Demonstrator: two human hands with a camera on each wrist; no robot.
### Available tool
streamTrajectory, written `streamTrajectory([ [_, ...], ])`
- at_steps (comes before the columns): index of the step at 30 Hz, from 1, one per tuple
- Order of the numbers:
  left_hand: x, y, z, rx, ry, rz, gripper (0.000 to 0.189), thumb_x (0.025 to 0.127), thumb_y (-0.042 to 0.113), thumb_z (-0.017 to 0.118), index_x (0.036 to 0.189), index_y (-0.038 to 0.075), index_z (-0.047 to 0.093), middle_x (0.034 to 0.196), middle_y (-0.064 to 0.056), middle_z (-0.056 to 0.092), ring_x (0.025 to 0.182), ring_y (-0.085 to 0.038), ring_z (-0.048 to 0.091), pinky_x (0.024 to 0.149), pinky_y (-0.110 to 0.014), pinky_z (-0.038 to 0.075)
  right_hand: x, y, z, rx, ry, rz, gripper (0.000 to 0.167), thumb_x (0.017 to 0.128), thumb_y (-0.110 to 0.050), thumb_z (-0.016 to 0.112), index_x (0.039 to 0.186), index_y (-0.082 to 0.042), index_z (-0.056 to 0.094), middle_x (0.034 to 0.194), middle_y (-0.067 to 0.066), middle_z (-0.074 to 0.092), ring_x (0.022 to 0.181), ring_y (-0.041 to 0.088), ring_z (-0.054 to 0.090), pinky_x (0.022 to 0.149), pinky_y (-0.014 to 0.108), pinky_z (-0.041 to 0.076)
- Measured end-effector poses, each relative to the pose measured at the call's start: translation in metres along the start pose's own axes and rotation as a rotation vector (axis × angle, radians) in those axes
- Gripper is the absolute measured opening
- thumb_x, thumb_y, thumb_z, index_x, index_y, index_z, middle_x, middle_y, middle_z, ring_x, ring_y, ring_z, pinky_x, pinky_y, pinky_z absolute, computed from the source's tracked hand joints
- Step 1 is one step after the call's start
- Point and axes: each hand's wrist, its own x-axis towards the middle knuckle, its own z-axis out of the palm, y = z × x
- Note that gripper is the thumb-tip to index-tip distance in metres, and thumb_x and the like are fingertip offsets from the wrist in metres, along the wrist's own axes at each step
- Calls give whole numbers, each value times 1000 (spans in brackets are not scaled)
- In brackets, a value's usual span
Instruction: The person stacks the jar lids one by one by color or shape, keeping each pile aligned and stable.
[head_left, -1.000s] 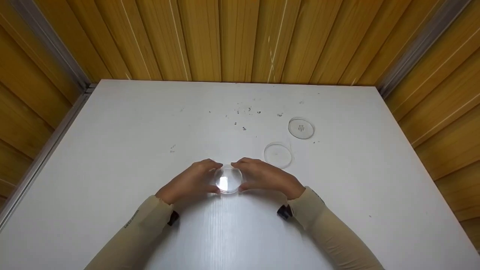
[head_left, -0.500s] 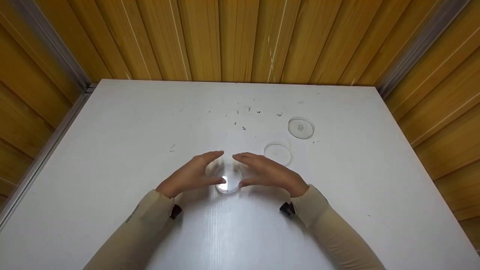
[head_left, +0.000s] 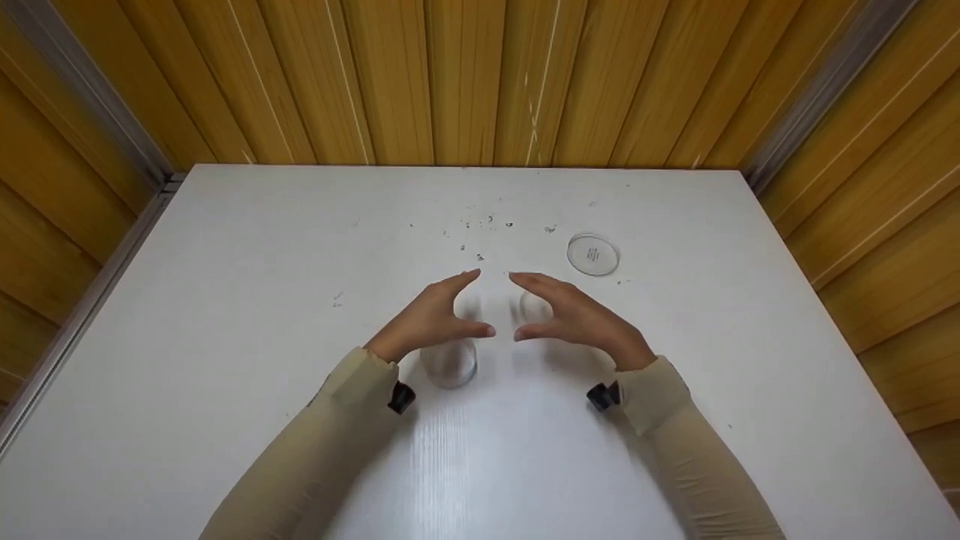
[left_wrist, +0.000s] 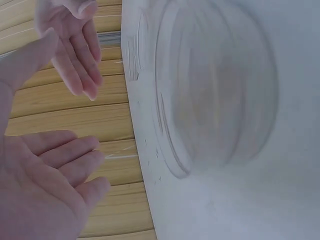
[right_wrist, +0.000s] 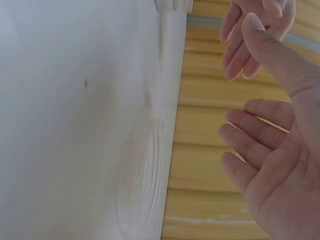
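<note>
Both hands hover over the table with fingers extended and thumbs spread, holding nothing. My left hand (head_left: 435,319) is above and just beyond a clear round petri dish (head_left: 456,371), whose far edge it hides in the head view. In the left wrist view that petri dish (left_wrist: 220,100) looks large and blurred. My right hand (head_left: 581,319) faces the left one across a gap and partly covers a second clear dish (head_left: 534,306). Seen from the right wrist, this second dish (right_wrist: 142,185) lies beyond the fingers. Farther back right rests a third clear dish (head_left: 593,255) with small dark print.
The white table (head_left: 262,240) carries scattered dark marks (head_left: 491,221) toward its far middle. Yellow wood-grained panels (head_left: 465,82) rise behind and at both sides. A metal rail (head_left: 82,300) runs along the left edge.
Both hands have let go of the near petri dish and lifted away, moving up, forward and somewhat right. The petri dish stays on the table; the other dishes remain in place.
</note>
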Motion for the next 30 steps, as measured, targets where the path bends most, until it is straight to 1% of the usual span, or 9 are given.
streamTrajectory([
  [5, 20, 12, 8, 37, -56, -11, 94, 77, 35, 81, 152, 13, 29, 157, -4, 31, 145, -21, 28, 118, -41, 26, -6, 14, -15, 18, 15, 104, 89, 78, -44, 77, 150, -17, 34, 155, 3, 34, 145, 24, 28, 116, 48, 27],
  [9, 35, 20, 13, 37, -84, -34, 96, 75, 32, 83, 152, 14, 29, 156, -4, 32, 145, -21, 29, 118, -41, 27, -11, 23, -25, 35, 2, 169, 90, 77, -43, 78, 151, -19, 32, 156, 4, 31, 146, 26, 24, 117, 51, 24],
  [14, 51, 21, 20, 42, -106, -73, 97, 73, 29, 84, 152, 13, 29, 156, -5, 33, 144, -22, 29, 118, -42, 27, -15, 35, -32, 34, -31, 225, 95, 75, -43, 80, 152, -19, 30, 158, 6, 28, 147, 27, 22, 117, 52, 23],
  [17, 60, 19, 25, 52, -138, -103, 97, 74, 29, 83, 152, 14, 29, 156, -5, 33, 145, -22, 29, 118, -42, 26, -15, 42, -34, 16, -52, 258, 97, 74, -43, 81, 152, -18, 29, 159, 7, 26, 147, 28, 21, 117, 52, 22],
  [22, 71, 20, 34, 105, -177, -155, 95, 75, 27, 83, 152, 16, 29, 156, -5, 34, 145, -23, 29, 118, -43, 26, -16, 51, -36, 4, -76, 286, 96, 74, -37, 83, 152, -17, 30, 159, 7, 26, 147, 29, 21, 118, 52, 22],
  [24, 75, 21, 37, 136, -175, -172, 94, 75, 26, 83, 152, 16, 30, 155, -5, 34, 145, -23, 29, 118, -43, 26, -16, 54, -36, 5, -83, 296, 96, 73, -35, 83, 151, -17, 31, 158, 7, 27, 147, 28, 22, 118, 51, 22],
  [26, 78, 22, 40, 162, -168, -186, 93, 74, 24, 83, 151, 16, 31, 155, -6, 35, 145, -24, 29, 117, -43, 27, -15, 56, -36, -5, -96, 292, 95, 74, -33, 83, 151, -14, 32, 158, 8, 28, 147, 28, 22, 118, 50, 22],
  [30, 80, 26, 42, 178, -153, -194, 89, 73, 20, 84, 149, 14, 36, 152, -8, 40, 143, -26, 33, 116, -44, 29, -13, 59, -36, -34, -122, 259, 93, 75, -31, 82, 150, -7, 32, 157, 12, 30, 146, 29, 23, 119, 48, 20],
])
